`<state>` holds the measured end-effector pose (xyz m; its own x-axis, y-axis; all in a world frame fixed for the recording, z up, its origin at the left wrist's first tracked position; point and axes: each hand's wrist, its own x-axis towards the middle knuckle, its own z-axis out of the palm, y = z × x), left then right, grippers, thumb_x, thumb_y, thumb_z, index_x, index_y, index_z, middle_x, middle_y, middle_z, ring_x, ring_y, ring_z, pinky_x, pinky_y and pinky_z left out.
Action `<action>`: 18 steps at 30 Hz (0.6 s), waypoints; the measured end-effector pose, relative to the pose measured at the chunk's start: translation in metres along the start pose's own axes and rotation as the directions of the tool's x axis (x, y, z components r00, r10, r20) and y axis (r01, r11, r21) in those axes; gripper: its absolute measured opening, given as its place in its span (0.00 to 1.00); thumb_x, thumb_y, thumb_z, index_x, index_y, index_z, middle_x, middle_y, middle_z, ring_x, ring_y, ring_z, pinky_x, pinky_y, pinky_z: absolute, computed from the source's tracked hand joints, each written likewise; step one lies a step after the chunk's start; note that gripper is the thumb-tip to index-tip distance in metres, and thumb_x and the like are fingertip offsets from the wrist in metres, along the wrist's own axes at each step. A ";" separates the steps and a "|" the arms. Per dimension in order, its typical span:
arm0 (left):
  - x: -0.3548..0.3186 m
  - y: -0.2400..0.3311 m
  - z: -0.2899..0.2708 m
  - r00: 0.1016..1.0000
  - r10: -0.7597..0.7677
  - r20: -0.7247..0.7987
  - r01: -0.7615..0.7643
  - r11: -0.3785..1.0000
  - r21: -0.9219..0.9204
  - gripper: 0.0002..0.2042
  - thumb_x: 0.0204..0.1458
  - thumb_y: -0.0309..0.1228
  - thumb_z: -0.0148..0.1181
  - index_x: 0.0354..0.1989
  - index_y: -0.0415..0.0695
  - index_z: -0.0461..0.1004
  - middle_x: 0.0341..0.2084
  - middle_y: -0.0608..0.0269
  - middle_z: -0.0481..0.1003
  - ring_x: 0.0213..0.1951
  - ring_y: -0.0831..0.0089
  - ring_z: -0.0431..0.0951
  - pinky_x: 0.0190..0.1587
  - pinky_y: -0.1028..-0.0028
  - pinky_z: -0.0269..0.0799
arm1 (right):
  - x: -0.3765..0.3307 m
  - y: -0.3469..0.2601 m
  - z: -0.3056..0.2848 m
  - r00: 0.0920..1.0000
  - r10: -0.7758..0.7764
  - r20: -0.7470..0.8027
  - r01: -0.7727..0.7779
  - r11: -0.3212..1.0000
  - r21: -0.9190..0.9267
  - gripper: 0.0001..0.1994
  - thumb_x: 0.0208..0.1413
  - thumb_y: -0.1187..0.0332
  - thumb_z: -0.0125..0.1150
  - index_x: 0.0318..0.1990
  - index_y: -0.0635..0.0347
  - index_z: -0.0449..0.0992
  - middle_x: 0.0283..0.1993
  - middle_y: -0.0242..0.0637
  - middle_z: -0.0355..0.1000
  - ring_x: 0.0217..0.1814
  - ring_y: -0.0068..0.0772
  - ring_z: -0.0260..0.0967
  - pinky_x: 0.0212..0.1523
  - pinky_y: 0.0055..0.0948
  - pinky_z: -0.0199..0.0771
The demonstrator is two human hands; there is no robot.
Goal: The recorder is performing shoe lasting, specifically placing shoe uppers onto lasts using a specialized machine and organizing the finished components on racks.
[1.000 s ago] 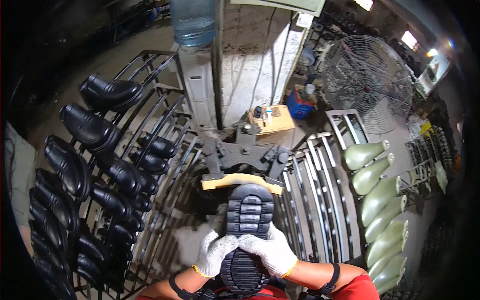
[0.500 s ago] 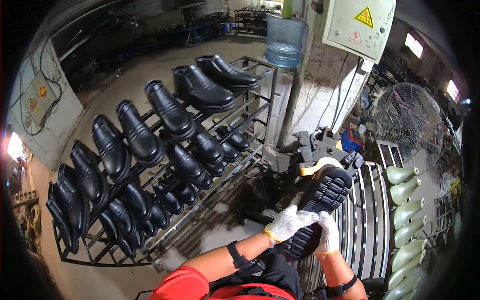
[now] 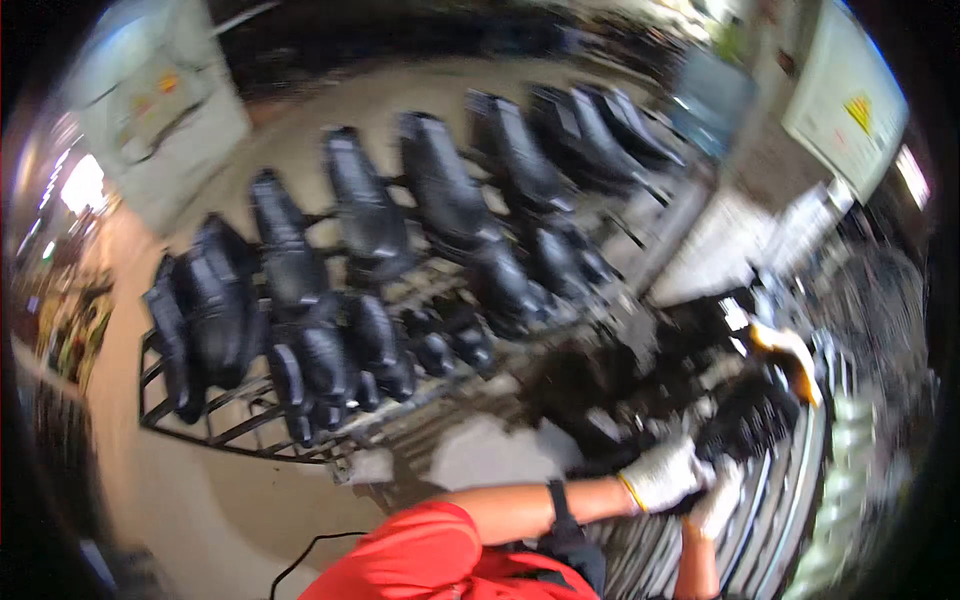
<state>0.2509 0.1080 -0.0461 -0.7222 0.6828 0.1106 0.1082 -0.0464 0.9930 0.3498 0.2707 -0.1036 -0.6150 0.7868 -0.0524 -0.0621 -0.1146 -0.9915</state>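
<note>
Black, blurred and faintly ridged, the shoe [image 3: 748,418] is beside the yellow pad [image 3: 792,358], beyond the rack [image 3: 240,446]'s right end. My left hand [image 3: 663,474] and right hand [image 3: 718,502] close on its near end, fingertips blurred. Black shoes [image 3: 442,185] line the rack from lower-left corner to upper-right.

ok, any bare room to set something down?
Bare: near floor between rack and cable; far floor behind the rack. Crowded: rack's black shoes; also where left hand and right hand hold a dark shoe by the yellow pad.
</note>
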 end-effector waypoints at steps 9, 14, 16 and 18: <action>-0.159 -0.076 -0.051 0.874 0.437 -0.211 -0.453 0.891 -0.031 0.26 0.63 0.30 0.62 0.70 0.39 0.68 0.49 0.56 0.83 0.51 0.66 0.81 0.55 0.67 0.78 | -0.122 -0.011 0.194 0.802 0.265 0.536 -0.067 0.931 -0.360 0.18 0.61 0.71 0.64 0.58 0.66 0.77 0.50 0.37 0.80 0.51 0.32 0.77 0.55 0.32 0.77; -0.239 -0.170 -0.152 0.797 -0.572 -0.196 0.010 0.337 -0.942 0.18 0.60 0.36 0.65 0.56 0.41 0.78 0.47 0.56 0.83 0.48 0.61 0.81 0.54 0.64 0.78 | -0.141 0.019 0.131 0.497 0.388 0.776 -0.207 0.921 -0.328 0.24 0.61 0.70 0.66 0.65 0.65 0.72 0.52 0.37 0.78 0.54 0.31 0.74 0.58 0.33 0.75; -0.192 -0.112 -0.166 0.591 -0.776 -0.219 -0.030 0.251 -0.968 0.23 0.63 0.42 0.65 0.61 0.42 0.76 0.50 0.59 0.81 0.49 0.61 0.81 0.60 0.65 0.76 | -0.123 0.024 0.177 0.629 0.386 0.675 -0.058 0.889 -0.454 0.34 0.64 0.67 0.66 0.75 0.68 0.62 0.59 0.40 0.77 0.56 0.28 0.73 0.62 0.33 0.73; -0.152 -0.063 -0.208 0.201 -0.784 -0.587 0.312 0.619 -0.720 0.31 0.60 0.50 0.69 0.64 0.41 0.76 0.60 0.57 0.78 0.58 0.65 0.78 0.61 0.62 0.74 | -0.115 0.037 0.179 0.693 0.249 0.677 0.145 0.871 -0.469 0.44 0.58 0.60 0.77 0.74 0.75 0.60 0.56 0.47 0.80 0.55 0.29 0.76 0.59 0.29 0.76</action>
<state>0.2121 -0.1449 -0.1166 -0.6313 -0.2542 -0.7327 -0.6505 -0.3407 0.6787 0.2773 0.0674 -0.1134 -0.9735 0.1060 -0.2029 0.2258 0.2988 -0.9272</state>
